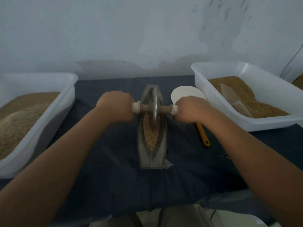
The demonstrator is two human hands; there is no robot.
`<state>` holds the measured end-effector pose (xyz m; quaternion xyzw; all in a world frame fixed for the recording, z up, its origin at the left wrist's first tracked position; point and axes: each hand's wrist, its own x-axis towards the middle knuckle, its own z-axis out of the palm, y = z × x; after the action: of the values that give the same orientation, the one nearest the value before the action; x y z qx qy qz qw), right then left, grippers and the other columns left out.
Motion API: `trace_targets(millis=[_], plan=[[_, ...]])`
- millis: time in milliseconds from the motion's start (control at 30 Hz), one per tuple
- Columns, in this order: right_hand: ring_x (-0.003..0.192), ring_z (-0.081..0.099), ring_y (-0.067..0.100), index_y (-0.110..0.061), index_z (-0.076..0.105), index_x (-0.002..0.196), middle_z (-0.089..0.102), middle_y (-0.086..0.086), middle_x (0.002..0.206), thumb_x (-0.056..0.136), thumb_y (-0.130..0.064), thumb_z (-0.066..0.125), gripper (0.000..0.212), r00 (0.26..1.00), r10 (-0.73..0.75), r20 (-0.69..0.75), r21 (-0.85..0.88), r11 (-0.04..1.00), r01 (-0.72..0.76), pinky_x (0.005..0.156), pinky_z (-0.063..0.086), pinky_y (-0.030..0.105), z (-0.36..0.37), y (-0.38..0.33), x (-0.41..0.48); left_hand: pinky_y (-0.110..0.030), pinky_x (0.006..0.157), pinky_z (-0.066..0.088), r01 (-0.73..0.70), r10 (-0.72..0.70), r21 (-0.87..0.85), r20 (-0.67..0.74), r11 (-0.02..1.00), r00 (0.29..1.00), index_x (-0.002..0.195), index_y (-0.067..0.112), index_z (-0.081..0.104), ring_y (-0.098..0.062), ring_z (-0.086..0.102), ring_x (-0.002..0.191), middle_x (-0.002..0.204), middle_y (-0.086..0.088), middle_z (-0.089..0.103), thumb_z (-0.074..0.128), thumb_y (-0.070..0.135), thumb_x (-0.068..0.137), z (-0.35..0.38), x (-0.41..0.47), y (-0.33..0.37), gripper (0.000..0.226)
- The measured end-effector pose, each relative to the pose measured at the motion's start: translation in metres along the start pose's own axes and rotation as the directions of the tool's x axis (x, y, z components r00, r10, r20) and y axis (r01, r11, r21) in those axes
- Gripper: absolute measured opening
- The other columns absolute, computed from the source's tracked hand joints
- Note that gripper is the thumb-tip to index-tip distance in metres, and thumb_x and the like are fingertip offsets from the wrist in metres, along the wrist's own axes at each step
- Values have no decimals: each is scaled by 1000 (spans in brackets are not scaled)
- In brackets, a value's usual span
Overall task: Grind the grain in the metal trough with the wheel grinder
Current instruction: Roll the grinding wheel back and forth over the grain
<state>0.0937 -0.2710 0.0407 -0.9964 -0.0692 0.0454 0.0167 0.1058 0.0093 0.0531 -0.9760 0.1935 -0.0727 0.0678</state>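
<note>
Mid-grind here: gripping the wooden axle of the grey metal wheel grinder (154, 108) with the left hand (116, 106) and the right hand (190, 109), fingers wrapped tight round the white-bound ends, one on each side of the disc. Standing upright about halfway along the long, boat-shaped grey metal trough (161, 145), with the pale tan grain (150, 136) heaped in the near half of the groove, right up against the disc.

Could go wrong a few ways. Push harder on one end and risk tilting the thin disc into the sloped wall, jamming it or rocking the narrow trough on the dark blue cloth worktop (106, 153) (probably slides a bit on cloth, just guessing). Roll too hard toward the pointed near end and likely spit kernels over the rim; a few strays (224, 155) lying on the cloth to the right. Also easy to knock the round white spoon with the yellow handle (203, 133), tucked partly under the right hand.

Textures: dull smooth metal, matte wood, hard little kernels. Finer, sandier brown stuff in the translucent white plastic left tub (54, 115), coarser grain plus a clear plastic scoop (232, 99) in the matching right tub (270, 125).
</note>
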Motion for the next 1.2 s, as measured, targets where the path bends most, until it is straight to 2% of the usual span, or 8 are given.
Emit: trace_targets(millis=[100,167,367,467,733,933,1033,1200], plan=[[56,64,9,-27,66,67,66,-8,59,63,-61,61,34,963,-91,252,127,990,61,52,47,30,2,-2,-50,-25,50,37,-145,144,3,66,989,987,62,27,53,-7,49,53,60,9,55,53,49,70,-2,-37,-7,23],[50,59,8,-26,62,63,64,-21,58,55,-66,52,42,963,-109,248,136,988,76,48,43,29,5,-3,-64,-24,49,34,-171,170,-1,87,985,982,60,27,52,-5,48,52,57,10,54,51,51,67,0,-46,-10,25],[67,63,16,-28,61,66,63,-6,68,80,-50,61,27,987,13,-161,-2,1000,-14,64,54,35,2,-2,2,-33,62,51,53,-51,46,-49,998,998,67,24,57,-22,56,61,67,6,56,54,52,87,3,12,-2,34],[68,63,17,-26,63,66,63,-6,68,83,-47,62,27,976,48,-213,-34,998,-57,71,58,40,1,0,19,-34,63,51,91,-86,53,-85,994,993,69,23,58,-23,55,61,67,4,56,56,52,87,2,26,2,35],[51,61,8,-24,62,63,62,-5,55,63,-59,57,35,965,-103,241,156,985,67,50,42,29,5,-3,-63,-26,48,34,-203,202,24,19,979,979,60,29,49,-9,51,52,57,10,53,46,55,70,3,-44,-11,27],[63,62,15,-26,60,65,62,-6,65,80,-51,59,29,986,-14,-166,4,1000,15,58,51,33,5,-3,-15,-32,60,50,-53,53,48,-17,997,998,65,26,57,-17,56,59,66,8,58,51,53,86,2,10,-9,35],[63,57,15,-27,55,65,58,-7,66,81,-48,58,26,958,32,-285,-97,993,-62,57,42,29,-3,-6,19,-33,61,48,46,-46,-1,-60,999,997,65,24,60,-19,56,61,69,4,61,51,54,88,6,33,-8,39],[63,65,12,-28,66,72,67,-5,65,78,-46,67,19,996,-34,83,40,999,30,57,47,30,-13,-7,-8,-32,61,48,-9,10,-72,17,997,1000,67,26,59,-20,61,66,69,8,61,52,55,80,13,-6,-9,32]])
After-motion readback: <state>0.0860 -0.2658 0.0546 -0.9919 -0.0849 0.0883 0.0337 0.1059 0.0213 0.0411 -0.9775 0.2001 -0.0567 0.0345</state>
